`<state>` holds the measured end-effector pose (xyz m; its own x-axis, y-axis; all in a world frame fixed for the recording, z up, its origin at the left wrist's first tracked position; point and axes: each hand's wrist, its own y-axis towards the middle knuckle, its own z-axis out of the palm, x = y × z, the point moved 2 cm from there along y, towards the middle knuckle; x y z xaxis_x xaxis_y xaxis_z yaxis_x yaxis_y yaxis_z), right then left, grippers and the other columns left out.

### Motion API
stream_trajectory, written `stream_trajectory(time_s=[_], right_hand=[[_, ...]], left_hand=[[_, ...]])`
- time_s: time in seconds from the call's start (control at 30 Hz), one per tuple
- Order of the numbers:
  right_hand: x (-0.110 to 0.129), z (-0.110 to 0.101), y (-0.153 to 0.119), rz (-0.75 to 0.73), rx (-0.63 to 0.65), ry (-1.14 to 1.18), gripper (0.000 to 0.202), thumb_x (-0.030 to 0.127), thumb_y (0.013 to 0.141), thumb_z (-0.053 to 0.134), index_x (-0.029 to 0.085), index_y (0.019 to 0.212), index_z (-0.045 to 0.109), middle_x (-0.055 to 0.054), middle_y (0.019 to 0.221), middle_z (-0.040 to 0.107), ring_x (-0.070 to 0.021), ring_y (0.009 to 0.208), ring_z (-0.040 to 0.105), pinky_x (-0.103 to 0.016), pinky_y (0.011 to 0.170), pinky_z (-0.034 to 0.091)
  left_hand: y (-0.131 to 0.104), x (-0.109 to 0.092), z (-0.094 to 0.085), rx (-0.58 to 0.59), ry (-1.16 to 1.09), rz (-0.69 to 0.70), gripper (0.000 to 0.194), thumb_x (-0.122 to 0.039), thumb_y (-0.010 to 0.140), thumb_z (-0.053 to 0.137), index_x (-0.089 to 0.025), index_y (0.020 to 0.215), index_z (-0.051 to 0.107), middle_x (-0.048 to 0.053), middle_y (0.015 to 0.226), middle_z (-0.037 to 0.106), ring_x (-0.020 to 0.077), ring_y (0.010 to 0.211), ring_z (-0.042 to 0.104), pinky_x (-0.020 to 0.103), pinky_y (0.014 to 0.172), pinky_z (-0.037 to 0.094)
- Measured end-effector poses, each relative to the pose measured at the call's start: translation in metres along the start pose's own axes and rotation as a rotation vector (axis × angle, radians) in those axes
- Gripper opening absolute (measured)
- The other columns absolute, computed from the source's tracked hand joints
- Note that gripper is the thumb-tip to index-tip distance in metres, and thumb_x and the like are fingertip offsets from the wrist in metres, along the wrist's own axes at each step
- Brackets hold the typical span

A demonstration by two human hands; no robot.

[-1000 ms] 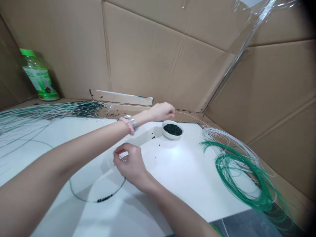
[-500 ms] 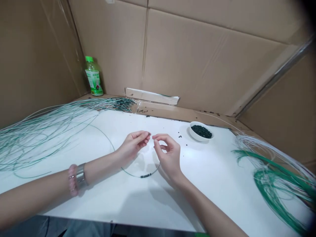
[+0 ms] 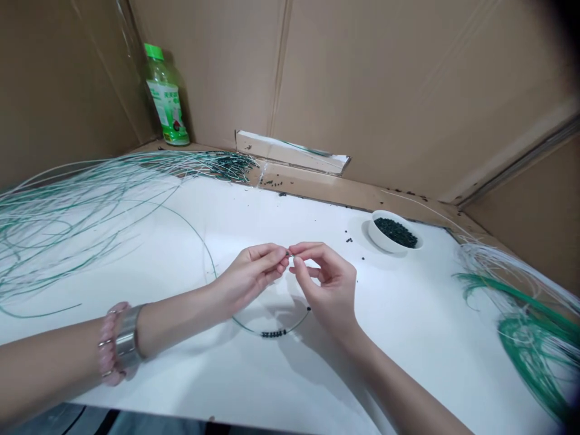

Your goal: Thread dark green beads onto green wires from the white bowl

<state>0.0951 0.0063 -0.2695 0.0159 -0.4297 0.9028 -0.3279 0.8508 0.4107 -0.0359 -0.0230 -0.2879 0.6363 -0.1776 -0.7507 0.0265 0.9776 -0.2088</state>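
Left hand (image 3: 254, 275) and right hand (image 3: 324, 284) meet fingertip to fingertip above the white surface (image 3: 317, 374), pinching the thin green wire (image 3: 254, 326), whose sagging loop keeps its dark strung beads (image 3: 274, 333) low.

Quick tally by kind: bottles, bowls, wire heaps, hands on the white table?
Green-capped plastic bottle: 1
White bowl of dark beads: 1
Heaps of green and white wire: 2, left heap, right heap
Hands: 2, left hand, right hand, fingertips meeting over a thin wire loop with dark beads
Total: 6
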Motion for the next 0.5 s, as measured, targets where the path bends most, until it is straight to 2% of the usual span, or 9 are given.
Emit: stream_trajectory(time_s=[0.5], right_hand=[[0.0044, 0.0012, -0.0003, -0.080, 0.003, -0.080, 0.010, 0.011, 0.075, 0.059, 0.020, 0.073, 0.061, -0.003, 0.082, 0.065, -0.0117, 0.076, 0.064, -0.020, 0.055, 0.060]], left_hand=[[-0.0030, 0.0001, -0.0017, 0.060, 0.077, 0.005, 0.019, -0.033, 0.070, 0.075, -0.015, 0.065, 0.069, -0.002, 0.061, 0.055, 0.0043, 0.059, 0.047, 0.014, 0.061, 0.040]])
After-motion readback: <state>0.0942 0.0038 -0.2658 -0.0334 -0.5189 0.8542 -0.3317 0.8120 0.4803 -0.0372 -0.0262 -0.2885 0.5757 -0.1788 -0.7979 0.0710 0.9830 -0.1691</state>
